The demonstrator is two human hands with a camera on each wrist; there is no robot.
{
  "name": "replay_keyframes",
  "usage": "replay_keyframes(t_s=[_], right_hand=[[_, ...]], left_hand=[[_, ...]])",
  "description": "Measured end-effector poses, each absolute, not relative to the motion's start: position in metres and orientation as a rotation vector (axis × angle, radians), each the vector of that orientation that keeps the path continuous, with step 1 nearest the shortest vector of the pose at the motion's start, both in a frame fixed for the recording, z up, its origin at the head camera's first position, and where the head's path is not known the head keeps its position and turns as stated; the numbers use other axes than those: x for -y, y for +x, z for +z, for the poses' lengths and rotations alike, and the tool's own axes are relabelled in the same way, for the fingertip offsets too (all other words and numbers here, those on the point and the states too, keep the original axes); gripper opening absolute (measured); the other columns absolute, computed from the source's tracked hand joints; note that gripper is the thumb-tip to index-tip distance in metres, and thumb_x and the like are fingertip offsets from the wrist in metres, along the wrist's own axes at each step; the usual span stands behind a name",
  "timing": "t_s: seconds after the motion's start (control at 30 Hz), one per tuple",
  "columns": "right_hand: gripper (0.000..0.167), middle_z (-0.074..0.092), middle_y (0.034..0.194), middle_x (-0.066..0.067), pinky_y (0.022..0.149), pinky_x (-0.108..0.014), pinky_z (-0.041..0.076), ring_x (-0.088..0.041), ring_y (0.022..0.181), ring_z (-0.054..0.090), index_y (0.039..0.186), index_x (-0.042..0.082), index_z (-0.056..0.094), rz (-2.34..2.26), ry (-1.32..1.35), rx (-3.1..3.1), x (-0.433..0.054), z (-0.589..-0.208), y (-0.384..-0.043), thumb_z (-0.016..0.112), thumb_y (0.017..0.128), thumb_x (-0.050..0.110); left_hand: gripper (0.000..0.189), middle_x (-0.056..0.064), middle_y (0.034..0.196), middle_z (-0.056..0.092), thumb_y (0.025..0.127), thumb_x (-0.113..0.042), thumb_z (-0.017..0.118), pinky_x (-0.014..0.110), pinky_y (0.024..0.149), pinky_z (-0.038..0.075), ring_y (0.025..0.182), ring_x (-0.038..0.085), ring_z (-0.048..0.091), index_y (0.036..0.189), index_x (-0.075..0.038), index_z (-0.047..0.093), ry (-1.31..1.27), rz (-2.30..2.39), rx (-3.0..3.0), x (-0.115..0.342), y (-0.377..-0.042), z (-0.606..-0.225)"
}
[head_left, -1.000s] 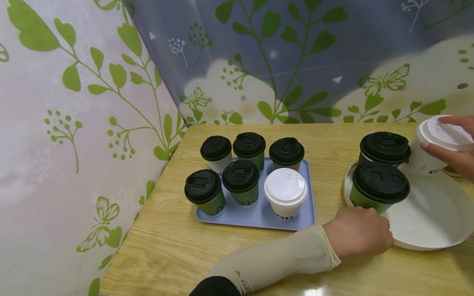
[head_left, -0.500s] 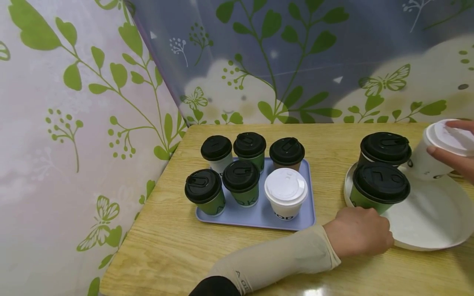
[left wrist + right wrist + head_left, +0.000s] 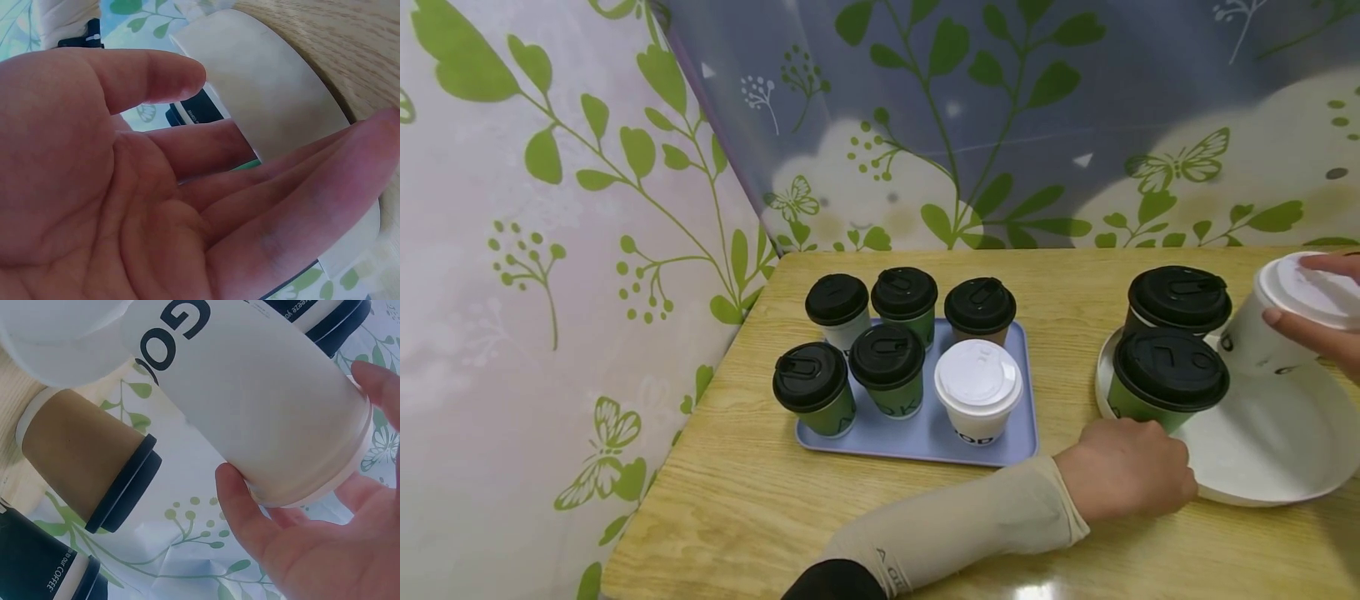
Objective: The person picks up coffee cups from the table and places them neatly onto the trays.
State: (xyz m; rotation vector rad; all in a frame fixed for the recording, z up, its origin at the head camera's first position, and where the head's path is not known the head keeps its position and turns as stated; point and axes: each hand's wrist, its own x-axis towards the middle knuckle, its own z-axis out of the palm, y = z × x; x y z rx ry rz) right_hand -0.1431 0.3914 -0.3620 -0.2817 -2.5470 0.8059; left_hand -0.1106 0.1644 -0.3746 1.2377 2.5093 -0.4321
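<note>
My right hand (image 3: 1330, 312) grips a white paper coffee cup (image 3: 262, 400) by its lidded end, fingers and thumb around the lid. The cup hangs slightly tilted over the back right of a round white tray (image 3: 1262, 450). At the tray's front left, my left hand (image 3: 1127, 468) holds the rim; in the left wrist view the index finger passes behind the wall (image 3: 262, 81), the other fingers outside. A green cup with a black lid (image 3: 1168, 371) and another black-lidded cup (image 3: 1178, 298) stand in the tray's left part, beside the held cup.
Left of the round tray, a lilac rectangular tray (image 3: 917, 448) bears several lidded cups, including a white one (image 3: 977, 392) at front right. The right wrist view shows a brown cup (image 3: 81, 456) and a dark cup (image 3: 37, 556) outside the round tray. A patterned wall covering (image 3: 955, 125) backs the table.
My right hand and the white cup have moved slightly down and right, closer to the round tray's floor. The left hand and the other cups have stayed put.
</note>
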Motion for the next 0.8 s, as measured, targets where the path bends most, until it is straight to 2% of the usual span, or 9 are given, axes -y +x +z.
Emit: replay_keyframes(t_s=[0.07,0.1,0.13,0.3,0.47,0.8], right_hand=[[0.069,0.034,0.157,-0.033,0.117,-0.058,0.028,-0.057,0.128,0.036,0.156,0.003,0.042,0.796,-0.271,2.548,-0.392,-0.365,-0.143,0.069,0.098,0.027],[0.070,0.033,0.157,-0.033,0.117,-0.061,0.028,-0.058,0.128,0.036,0.156,0.003,0.041,0.793,-0.270,2.558,-0.392,-0.366,-0.143,0.069,0.098,0.028],[0.070,0.033,0.157,-0.034,0.114,-0.070,0.028,-0.058,0.128,0.036,0.157,0.002,0.040,0.785,-0.272,2.567,-0.392,-0.366,-0.143,0.069,0.098,0.029],[0.072,0.031,0.157,-0.036,0.110,-0.074,0.029,-0.061,0.131,0.036,0.156,0.000,0.039,0.758,-0.265,2.604,-0.392,-0.371,-0.142,0.068,0.099,0.032],[0.071,0.032,0.156,-0.037,0.114,-0.072,0.023,-0.059,0.142,0.030,0.152,-0.004,0.043,0.743,-0.214,2.589,-0.391,-0.374,-0.143,0.071,0.097,0.031],[0.070,0.035,0.149,-0.041,0.117,-0.068,0.022,-0.058,0.142,0.030,0.148,-0.006,0.047,0.744,-0.153,2.571,-0.388,-0.374,-0.144,0.070,0.097,0.037]], left_hand=[[0.023,-0.026,0.103,0.064,0.109,-0.047,0.047,0.031,0.069,0.053,0.087,0.001,0.059,0.105,-0.045,0.070,1.222,-0.416,-2.513,-0.165,-0.111,-0.375],[0.023,-0.025,0.103,0.065,0.108,-0.047,0.047,0.031,0.068,0.053,0.086,0.001,0.060,0.104,-0.045,0.070,1.205,-0.396,-2.519,-0.165,-0.111,-0.375],[0.023,-0.025,0.102,0.065,0.108,-0.047,0.047,0.031,0.068,0.053,0.086,0.001,0.060,0.104,-0.045,0.070,1.198,-0.388,-2.521,-0.165,-0.111,-0.375],[0.024,-0.025,0.103,0.066,0.109,-0.048,0.047,0.032,0.069,0.053,0.086,0.001,0.059,0.105,-0.045,0.070,1.203,-0.394,-2.517,-0.165,-0.111,-0.375],[0.026,-0.027,0.106,0.063,0.110,-0.046,0.045,0.032,0.071,0.053,0.090,0.001,0.059,0.108,-0.047,0.070,1.251,-0.462,-2.492,-0.164,-0.110,-0.373],[0.028,-0.029,0.110,0.061,0.111,-0.042,0.043,0.033,0.074,0.053,0.094,0.000,0.058,0.111,-0.050,0.070,1.308,-0.532,-2.455,-0.163,-0.110,-0.371]])
